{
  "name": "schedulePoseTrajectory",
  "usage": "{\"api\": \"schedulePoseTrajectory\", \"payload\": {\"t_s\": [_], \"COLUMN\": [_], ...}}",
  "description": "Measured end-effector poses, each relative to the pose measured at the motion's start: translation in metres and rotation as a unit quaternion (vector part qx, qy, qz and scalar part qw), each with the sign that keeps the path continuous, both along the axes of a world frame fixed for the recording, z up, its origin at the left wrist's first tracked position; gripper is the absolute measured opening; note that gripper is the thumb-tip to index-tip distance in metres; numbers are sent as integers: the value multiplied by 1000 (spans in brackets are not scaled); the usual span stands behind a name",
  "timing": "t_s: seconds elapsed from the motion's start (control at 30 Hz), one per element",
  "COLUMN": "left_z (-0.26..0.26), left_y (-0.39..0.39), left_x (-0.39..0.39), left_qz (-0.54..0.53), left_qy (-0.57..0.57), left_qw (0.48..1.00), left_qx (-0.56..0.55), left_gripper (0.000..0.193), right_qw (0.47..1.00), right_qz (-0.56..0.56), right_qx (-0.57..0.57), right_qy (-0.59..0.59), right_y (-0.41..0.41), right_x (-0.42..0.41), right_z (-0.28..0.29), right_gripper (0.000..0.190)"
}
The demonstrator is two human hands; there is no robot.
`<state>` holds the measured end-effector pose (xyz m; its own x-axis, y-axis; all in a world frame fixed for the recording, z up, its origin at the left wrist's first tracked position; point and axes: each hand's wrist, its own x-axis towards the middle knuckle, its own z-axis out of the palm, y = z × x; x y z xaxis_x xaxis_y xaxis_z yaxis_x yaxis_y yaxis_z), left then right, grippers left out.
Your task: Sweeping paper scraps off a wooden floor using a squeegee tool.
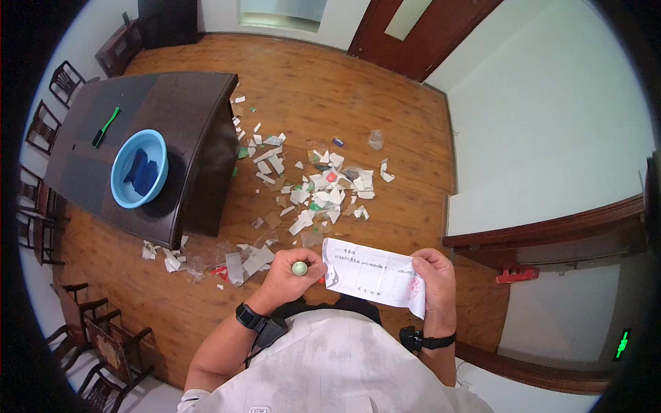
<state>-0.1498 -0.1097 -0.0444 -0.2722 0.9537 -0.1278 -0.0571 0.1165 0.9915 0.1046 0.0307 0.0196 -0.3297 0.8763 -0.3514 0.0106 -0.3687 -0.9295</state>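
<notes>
My left hand (289,271) is closed around an object whose rounded pale green end (299,268) points up at me; the rest of it is hidden. Its thumb and fingertips meet the left edge of a creased white paper slip (369,273). On the slip are printed lines, writing and a round red stamp. My right hand (434,273) grips the slip's right end, thumb on top, and the lower right corner curls down. Beyond the slip, scraps of white paper, brown cardboard and clear plastic (325,196) lie strewn over the wood floor (413,217).
To the left stands a dark table (201,139) bearing a light blue basin (117,175) with dark blue cloth inside, and a green-handled brush (107,126). Wooden chairs (108,346) line the left wall. A doorway with a brown frame (547,222) is at the right.
</notes>
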Motion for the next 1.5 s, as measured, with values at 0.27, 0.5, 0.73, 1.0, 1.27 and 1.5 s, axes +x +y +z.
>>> {"api": "schedulePoseTrajectory", "payload": {"t_s": [0.27,0.5,0.73,1.0,1.27,1.5], "left_z": [0,-1,-2,-5,-4,-5], "left_y": [-2,-2,-3,-3,-2,-3], "left_x": [0,-1,-2,-2,-2,-2], "left_qz": [17,18,21,15,12,11], "left_qy": [-6,-2,15,7,10,-2], "left_qw": [1000,1000,1000,1000,1000,1000], "left_qx": [-7,0,10,13,13,6], "left_gripper": [8,11,11,11,11,11], "right_qw": [1000,1000,1000,1000,1000,1000], "right_qz": [16,18,17,13,11,14], "right_qx": [5,5,7,6,1,1], "right_qy": [-10,-2,2,14,11,24], "right_y": [3,4,4,4,3,2], "right_x": [-1,-1,-3,-3,-3,-2], "right_z": [1,-1,0,-1,1,1], "right_gripper": [7,9,9,8,8,8]}}
